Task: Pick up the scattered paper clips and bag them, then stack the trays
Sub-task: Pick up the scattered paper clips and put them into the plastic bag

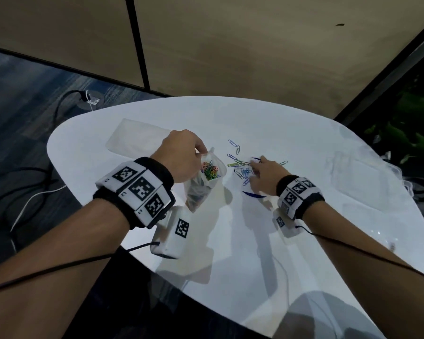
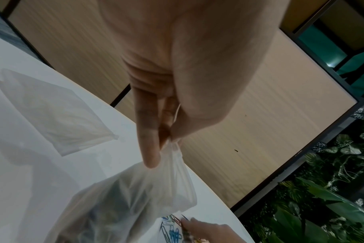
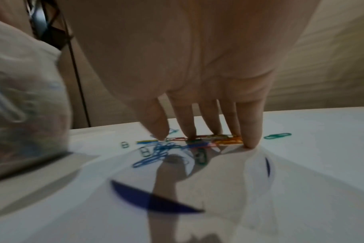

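The left hand [image 1: 181,155] covers the pinched rim of the clear bag [image 1: 201,184], so the grip itself is hidden from the head view. In the right wrist view, the bag [image 3: 25,111] left of the right hand [image 3: 187,65] is blurred and cut off. Paper clips [image 3: 156,148] under the fingertips [image 3: 249,139] smear together, uncountable.

Head view looks steeply down on the table [image 1: 304,148] — both wrist views sit low, sharing the paper clips [image 3: 156,152].
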`<state>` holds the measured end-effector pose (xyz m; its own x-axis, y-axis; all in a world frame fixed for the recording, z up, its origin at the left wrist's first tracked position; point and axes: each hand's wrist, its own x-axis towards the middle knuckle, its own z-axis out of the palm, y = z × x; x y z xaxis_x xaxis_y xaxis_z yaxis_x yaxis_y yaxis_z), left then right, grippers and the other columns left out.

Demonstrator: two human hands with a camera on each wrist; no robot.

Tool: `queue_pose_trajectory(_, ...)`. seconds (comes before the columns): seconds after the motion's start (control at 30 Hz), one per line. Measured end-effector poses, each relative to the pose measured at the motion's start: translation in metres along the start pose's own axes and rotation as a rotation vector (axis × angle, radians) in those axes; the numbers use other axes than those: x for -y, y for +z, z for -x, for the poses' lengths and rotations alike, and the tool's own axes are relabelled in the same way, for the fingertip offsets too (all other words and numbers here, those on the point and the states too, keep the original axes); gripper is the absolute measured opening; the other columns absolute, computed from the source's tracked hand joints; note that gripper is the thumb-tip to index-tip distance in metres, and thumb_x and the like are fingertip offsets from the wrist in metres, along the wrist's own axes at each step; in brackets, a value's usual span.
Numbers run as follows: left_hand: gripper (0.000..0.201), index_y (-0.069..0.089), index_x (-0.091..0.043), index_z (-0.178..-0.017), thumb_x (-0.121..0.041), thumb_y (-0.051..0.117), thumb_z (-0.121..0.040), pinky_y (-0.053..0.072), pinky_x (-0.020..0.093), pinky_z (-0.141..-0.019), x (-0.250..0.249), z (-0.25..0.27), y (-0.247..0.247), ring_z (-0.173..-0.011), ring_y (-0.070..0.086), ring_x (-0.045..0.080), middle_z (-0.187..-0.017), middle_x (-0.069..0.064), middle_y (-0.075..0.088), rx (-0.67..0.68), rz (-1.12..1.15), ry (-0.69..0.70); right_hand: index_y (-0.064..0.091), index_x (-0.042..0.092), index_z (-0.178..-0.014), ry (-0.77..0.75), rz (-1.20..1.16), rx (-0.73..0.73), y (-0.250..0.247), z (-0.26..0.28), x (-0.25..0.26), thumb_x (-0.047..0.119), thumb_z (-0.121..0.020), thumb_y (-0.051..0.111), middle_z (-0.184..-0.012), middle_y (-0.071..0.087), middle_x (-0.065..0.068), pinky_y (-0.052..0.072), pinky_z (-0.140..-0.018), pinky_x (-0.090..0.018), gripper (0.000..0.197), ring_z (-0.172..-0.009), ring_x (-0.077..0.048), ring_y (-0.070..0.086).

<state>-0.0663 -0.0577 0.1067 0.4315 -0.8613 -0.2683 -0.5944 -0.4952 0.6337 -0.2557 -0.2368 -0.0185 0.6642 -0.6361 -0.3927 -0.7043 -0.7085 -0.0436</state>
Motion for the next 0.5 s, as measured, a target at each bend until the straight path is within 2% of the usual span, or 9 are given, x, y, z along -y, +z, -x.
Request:
queue_pose_trajectory(0.07, 0.025, 0.072, -0.014, -0.112, -0.009, 0.054, -0.095, 0.058, 0.043, -0.093, 0.001, 0.001, 0.001, -0.096, 0.071, 0.035, -0.117, 0.015, 0.067, 0.005, -0.006, -0.001, 0.046, 0.014, -0.132, 0.008, 0.033, -0.009, 0.009, 0.008, 0.006, 0.027, -0.092, 0.049, -0.117, 0.051, -0.014, 0.047, -0.087, -0.038, 0.042, -0.105, -0.035, 0.057)
queue_pose_trajectory(0.17, 0.027, 0.072, -0.012, -0.112, -0.008, 0.054, -0.094, 0.059, 0.043, -0.091, 0.004, 0.002, 0.000, -0.093, 0.071, 0.034, -0.116, 0.016, 0.068, 0.011, -0.019, 0.000, 0.061, 0.010, -0.110, 0.047, 0.094, -0.114, 0.016, 0.016, 0.021, 0.008, -0.093, 0.047, -0.104, 0.061, -0.013, 0.049, -0.077, -0.034, 0.022, -0.098, -0.031, 0.062)
queue_pose_trajectory(0.27, 0.026, 0.072, -0.013, -0.112, -0.008, 0.053, -0.094, 0.061, 0.042, -0.088, 0.004, 0.003, -0.001, -0.089, 0.072, 0.032, -0.113, 0.017, 0.068, 0.017, -0.012, -0.007, 0.062, 0.004, -0.107, 0.061, 0.144, -0.146, 0.019, 0.022, 0.031, -0.002, -0.088, 0.050, -0.105, 0.060, -0.014, 0.049, -0.079, -0.036, 0.022, -0.099, -0.031, 0.061)
queue_pose_trajectory(0.33, 0.026, 0.072, -0.014, -0.112, -0.009, 0.053, -0.094, 0.060, 0.041, -0.089, 0.003, 0.003, -0.001, -0.091, 0.072, 0.032, -0.113, 0.017, 0.069, 0.023, -0.019, -0.007, 0.064, 0.005, -0.103, 0.089, 0.105, -0.181, 0.014, 0.018, 0.026, 0.000, -0.090, 0.050, -0.103, 0.062, -0.013, 0.047, -0.074, -0.031, 0.020, -0.096, -0.031, 0.063)
queue_pose_trajectory(0.4, 0.026, 0.072, -0.014, -0.112, -0.008, 0.053, -0.094, 0.060, 0.041, -0.091, 0.002, 0.003, -0.002, -0.093, 0.072, 0.033, -0.114, 0.017, 0.069, 0.032, -0.017, -0.010, 0.068, 0.005, -0.096, 0.182, 0.003, -0.206, 0.003, 0.016, 0.018, 0.004, -0.092, 0.050, -0.096, 0.066, -0.013, 0.046, -0.069, -0.026, 0.018, -0.091, -0.031, 0.066)
queue_pose_trajectory(0.5, 0.027, 0.071, -0.014, -0.114, -0.008, 0.055, -0.093, 0.058, 0.042, -0.093, -0.001, 0.003, -0.002, -0.097, 0.071, 0.034, -0.118, 0.017, 0.068, 0.049, -0.014, -0.019, 0.075, 0.008, -0.086, 0.314, -0.298, -0.277, -0.013, 0.015, 0.002, 0.015, -0.090, 0.060, -0.083, 0.072, -0.011, 0.054, -0.074, -0.026, 0.018, -0.083, -0.028, 0.069)
